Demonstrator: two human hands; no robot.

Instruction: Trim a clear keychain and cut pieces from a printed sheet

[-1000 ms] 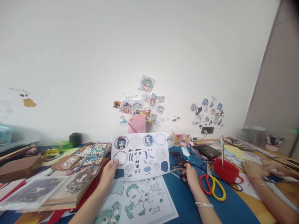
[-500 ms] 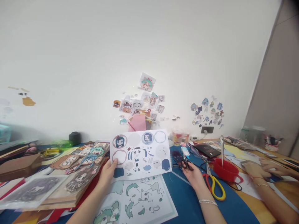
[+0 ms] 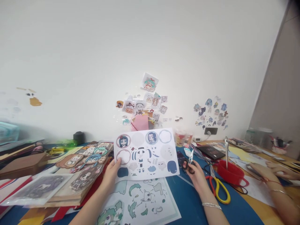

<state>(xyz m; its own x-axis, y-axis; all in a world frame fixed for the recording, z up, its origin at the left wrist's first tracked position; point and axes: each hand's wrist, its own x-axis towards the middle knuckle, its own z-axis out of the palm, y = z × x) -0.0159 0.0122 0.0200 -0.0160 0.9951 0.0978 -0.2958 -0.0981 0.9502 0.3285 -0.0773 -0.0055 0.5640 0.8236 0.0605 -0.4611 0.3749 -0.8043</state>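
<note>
Left hand (image 3: 114,172) pinches the lower left corner of a printed character sheet (image 3: 146,154), holding it lifted and tilted up over the bench (image 3: 187,200), well apart from the right hand. The sheet carries round face badges along the top and small body and clothing parts below. Right hand (image 3: 196,175) is closed around small black-handled scissors (image 3: 190,161), fingers in the loops, blades pointing up and looking slightly parted; they sit just beside the sheet's right edge, not yet touching paper. So the step in hand looks like pick-up and line-up: sheet raised, cutter gripped, no cut begun. Judging from this, the next move calls for bringing the blades to the sheet's edge near a chosen piece and keeping the paper taut, since one-corner support lets it flop. A second printed sheet (image 3: 142,200), with teal animal-like parts, lies flat under the raised one. Larger red-and-yellow scissors (image 3: 217,187) lie on the blue bench surface just right of the right hand, near a red cup (image 3: 231,173) with a metal tool standing in it. A stack of finished character cutouts (image 3: 86,162) sits to the left on brown boards. Another person's hands (image 3: 269,170) rest on papers at far right, apart from this work. Stickers (image 3: 145,103) dot the wall behind.
</note>
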